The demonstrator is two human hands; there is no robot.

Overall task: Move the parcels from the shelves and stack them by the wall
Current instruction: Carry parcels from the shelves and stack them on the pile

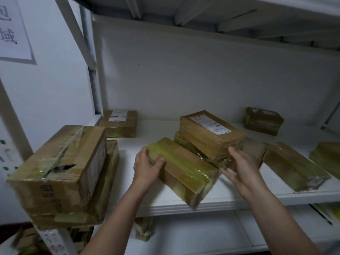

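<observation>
Gripping far left end of yellow-taped brown cardboard parcel (184, 172) with left hand (147, 166), thumb on top. Spreads right hand (241, 168) wide just beside parcel's right side, holding nothing. Lies slantwise at front edge of white metal shelf (239, 197), stacked brown parcels (211, 133) behind.

Wall sign (15, 32) — "域", partly cropped

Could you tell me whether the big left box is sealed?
Torn open: the big box has a dark hole in its top.
</observation>
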